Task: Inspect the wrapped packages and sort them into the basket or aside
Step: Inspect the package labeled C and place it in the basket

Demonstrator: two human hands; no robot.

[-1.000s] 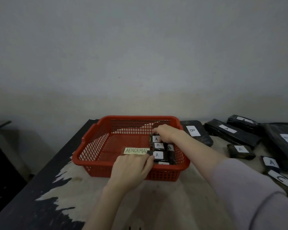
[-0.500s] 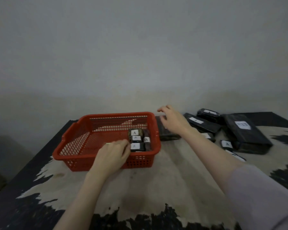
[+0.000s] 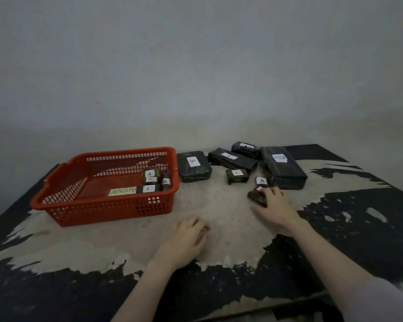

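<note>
Right hand on a small package, sort call pending

My right hand (image 3: 273,206) curls its fingers over the small wrapped package (image 3: 257,196) on the bench (image 3: 219,228), well right of the red basket (image 3: 63,206); left hand (image 3: 186,238) rests loosely curled, holding nothing, near the basket's front right corner. Risks, as I judge: its label is half hidden under my fingers, so I may misread it and missort; glossy wrap may slip; lifting could nudge the A-labelled package (image 3: 261,181) just behind it.
</note>
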